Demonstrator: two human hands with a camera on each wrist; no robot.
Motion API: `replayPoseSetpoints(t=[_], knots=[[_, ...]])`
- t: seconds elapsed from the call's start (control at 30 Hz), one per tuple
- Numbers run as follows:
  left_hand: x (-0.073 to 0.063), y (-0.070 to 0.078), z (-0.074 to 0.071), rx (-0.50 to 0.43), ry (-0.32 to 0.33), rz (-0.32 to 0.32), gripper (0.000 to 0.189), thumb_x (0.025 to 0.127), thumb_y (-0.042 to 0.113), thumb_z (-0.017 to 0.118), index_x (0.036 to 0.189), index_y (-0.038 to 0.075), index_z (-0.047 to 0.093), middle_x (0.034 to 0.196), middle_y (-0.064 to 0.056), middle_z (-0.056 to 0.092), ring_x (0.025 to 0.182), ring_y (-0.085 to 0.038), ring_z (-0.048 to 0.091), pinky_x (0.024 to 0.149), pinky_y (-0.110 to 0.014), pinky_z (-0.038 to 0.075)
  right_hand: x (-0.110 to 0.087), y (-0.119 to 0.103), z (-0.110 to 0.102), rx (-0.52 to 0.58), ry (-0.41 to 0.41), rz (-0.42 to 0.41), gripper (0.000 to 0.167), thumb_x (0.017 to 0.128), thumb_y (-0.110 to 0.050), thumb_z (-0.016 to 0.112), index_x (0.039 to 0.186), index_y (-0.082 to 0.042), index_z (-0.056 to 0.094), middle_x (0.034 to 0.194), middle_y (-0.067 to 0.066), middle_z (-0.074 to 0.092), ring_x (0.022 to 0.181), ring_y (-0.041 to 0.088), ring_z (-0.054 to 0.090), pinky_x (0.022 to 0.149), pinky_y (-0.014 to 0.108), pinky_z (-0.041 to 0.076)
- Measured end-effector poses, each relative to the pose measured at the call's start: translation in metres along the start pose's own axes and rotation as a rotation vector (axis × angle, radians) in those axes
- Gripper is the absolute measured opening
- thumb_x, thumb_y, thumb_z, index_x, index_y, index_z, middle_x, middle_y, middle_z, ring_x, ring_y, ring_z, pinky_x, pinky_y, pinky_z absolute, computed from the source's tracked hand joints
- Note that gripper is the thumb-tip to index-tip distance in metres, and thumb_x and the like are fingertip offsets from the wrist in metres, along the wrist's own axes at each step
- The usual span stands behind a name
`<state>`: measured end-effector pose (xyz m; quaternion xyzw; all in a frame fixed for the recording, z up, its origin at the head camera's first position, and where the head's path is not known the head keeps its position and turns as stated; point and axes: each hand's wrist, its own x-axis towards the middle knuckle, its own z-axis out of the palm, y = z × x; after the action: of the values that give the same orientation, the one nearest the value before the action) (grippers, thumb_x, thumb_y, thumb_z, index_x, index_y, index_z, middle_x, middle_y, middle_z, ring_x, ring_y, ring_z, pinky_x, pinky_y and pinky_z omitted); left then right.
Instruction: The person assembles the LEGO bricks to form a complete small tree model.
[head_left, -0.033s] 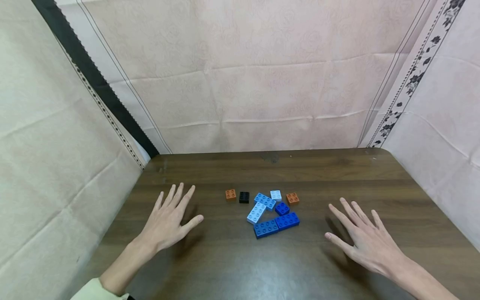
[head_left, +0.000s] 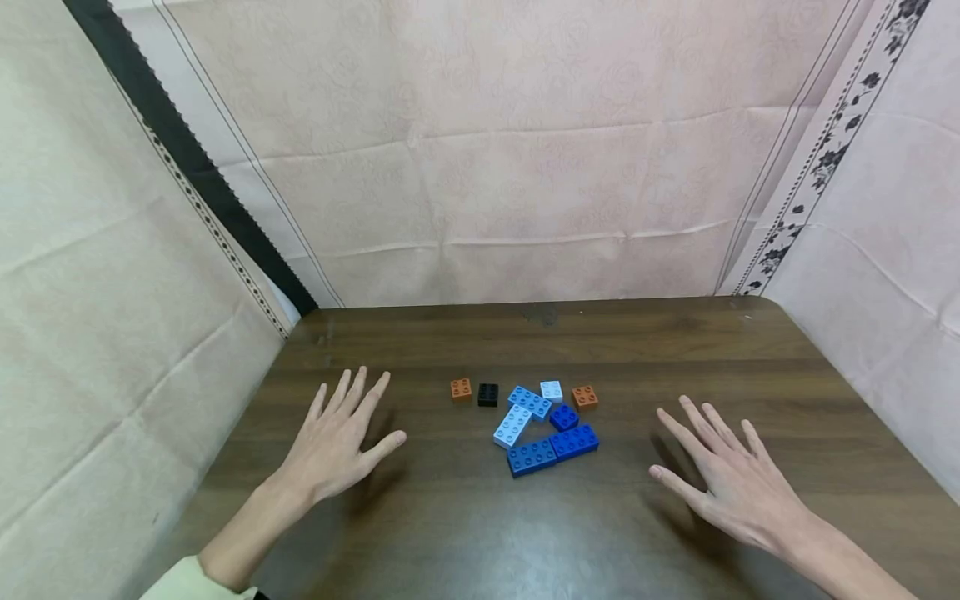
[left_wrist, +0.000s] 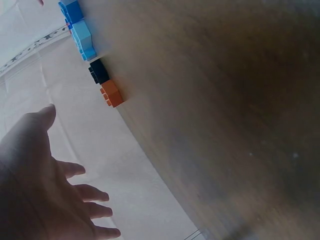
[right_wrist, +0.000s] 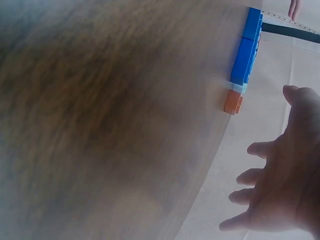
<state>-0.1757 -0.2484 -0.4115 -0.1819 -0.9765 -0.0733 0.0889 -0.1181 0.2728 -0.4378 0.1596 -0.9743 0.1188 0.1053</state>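
Note:
Both hands hold nothing, fingers spread and palms down over the wooden table. The left hand (head_left: 330, 450) hovers left of a group of toy building bricks; its nearest brick is an orange one (head_left: 461, 390), with a black brick (head_left: 488, 395) beside that. To the right of the group is the right hand (head_left: 735, 483), nearest a second orange brick (head_left: 585, 397) and a long dark blue brick (head_left: 575, 442). Another long blue brick (head_left: 532, 457) lies end to end with it. Between are a pale blue brick (head_left: 513, 426), a mid-blue one (head_left: 530, 402), a small dark blue one (head_left: 564, 417) and a small pale one (head_left: 551, 391).
The brown wooden table (head_left: 420, 533) has a rounded far right corner. Pale cloth (head_left: 525, 167) hangs behind it and along both sides, with a dark band (head_left: 195, 158) at the left and a floral strip (head_left: 832, 150) at the right.

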Motion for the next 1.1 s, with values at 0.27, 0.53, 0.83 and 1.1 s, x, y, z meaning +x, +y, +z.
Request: replayPoseSetpoints(t=[0.27, 0.53, 0.83, 1.1], knots=[[0.001, -0.001, 0.0, -0.01, -0.02, -0.009, 0.09, 0.102, 0.062, 0.061, 0.17, 0.015, 0.026, 0.172, -0.026, 0.02, 0.16, -0.045, 0.015, 0.124, -0.071, 0.011, 0.001, 0.001, -0.001, 0.02, -0.017, 0.017, 0.084, 0.1, -0.063, 0.064, 0.166, -0.018, 0.038, 0.172, 0.02, 0.029, 0.154, 0.048, 0.029, 0.124, 0.071, 0.007], [0.011, -0.002, 0.002, -0.137, -0.029, -0.021, 0.1, 0.104, 0.063, 0.058, 0.17, 0.005, 0.011, 0.175, -0.022, 0.01, 0.162, -0.039, 0.008, 0.127, -0.064, 0.012, 0.015, 0.0, -0.004, 0.194, -0.068, 0.05, 0.098, 0.101, -0.057, 0.068, 0.169, -0.006, 0.02, 0.172, 0.024, 0.024, 0.155, 0.048, 0.027, 0.123, 0.067, 0.02], [0.04, 0.002, 0.011, -0.562, -0.075, -0.056, 0.092, 0.108, 0.044, 0.064, 0.171, 0.011, 0.006, 0.177, -0.012, 0.008, 0.161, -0.038, 0.012, 0.124, -0.065, 0.02, 0.052, 0.0, -0.003, 0.553, -0.143, 0.094, 0.091, 0.104, -0.045, 0.07, 0.17, -0.008, 0.02, 0.171, 0.024, 0.027, 0.121, 0.046, 0.061, 0.105, 0.064, 0.045], [0.068, 0.015, 0.028, -0.728, -0.13, -0.072, 0.086, 0.107, 0.032, 0.067, 0.171, 0.009, 0.013, 0.175, -0.016, 0.018, 0.159, -0.037, 0.022, 0.126, -0.057, 0.025, 0.082, 0.003, 0.015, 0.801, -0.158, 0.064, 0.08, 0.103, -0.026, 0.074, 0.165, 0.002, 0.03, 0.167, 0.028, 0.032, 0.151, 0.05, 0.034, 0.117, 0.062, 0.032]])
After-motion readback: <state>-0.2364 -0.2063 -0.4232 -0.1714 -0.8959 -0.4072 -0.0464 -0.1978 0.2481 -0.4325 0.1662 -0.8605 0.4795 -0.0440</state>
